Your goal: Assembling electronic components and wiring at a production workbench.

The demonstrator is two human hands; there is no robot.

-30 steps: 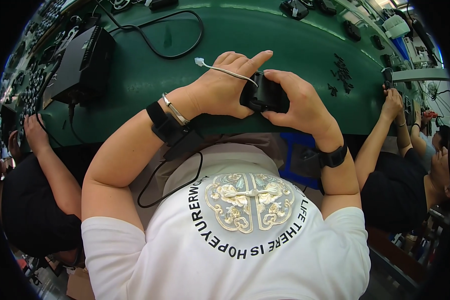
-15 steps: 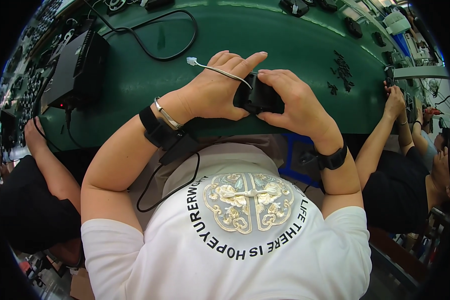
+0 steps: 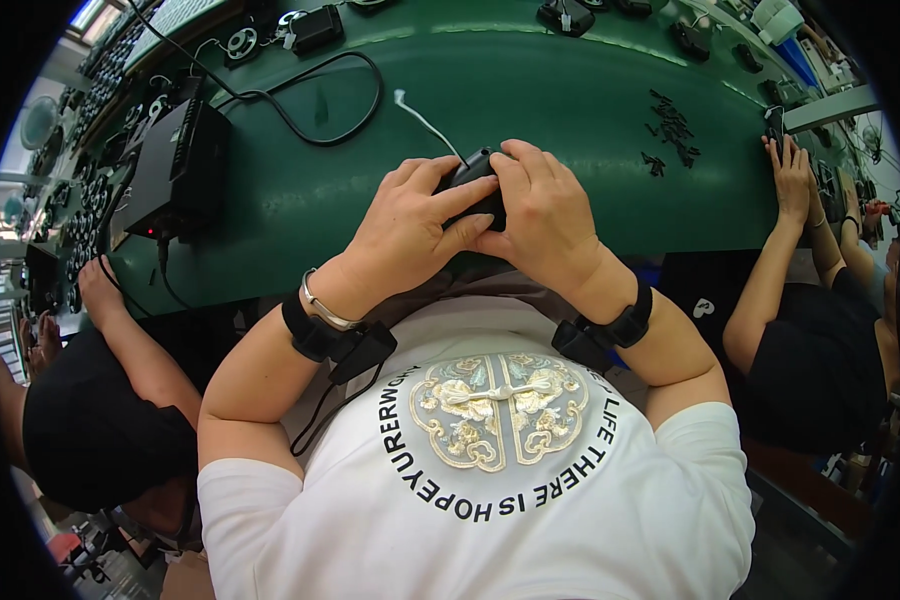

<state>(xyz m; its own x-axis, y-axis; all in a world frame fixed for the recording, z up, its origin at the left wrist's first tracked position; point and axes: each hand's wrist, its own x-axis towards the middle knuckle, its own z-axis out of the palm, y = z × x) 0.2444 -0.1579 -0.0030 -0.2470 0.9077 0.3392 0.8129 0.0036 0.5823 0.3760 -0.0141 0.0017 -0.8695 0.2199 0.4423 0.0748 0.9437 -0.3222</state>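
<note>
Both my hands are closed around a small black plastic housing (image 3: 477, 205) above the near part of the green table. My left hand (image 3: 410, 215) grips its left side, with the thumb and fingers laid across the front. My right hand (image 3: 545, 205) wraps its right side, fingertips on the top edge. From the top of the housing a thin cable (image 3: 432, 127) sticks up and to the left, ending in a small white connector (image 3: 399, 97). My fingers hide much of the housing, so its exact kind does not show.
A black power unit (image 3: 178, 165) with a red light stands at left, a looped black cord (image 3: 375, 100) beyond it. Small black pieces (image 3: 673, 130) lie scattered at right. Black parts (image 3: 567, 17) line the far edge. Co-workers' hands (image 3: 792, 185) rest at the right and left (image 3: 100, 290).
The housing has turned and moved slightly left between my hands, and both hands have closed more tightly round it. Its connector now points up and away instead of lying over my left hand.
</note>
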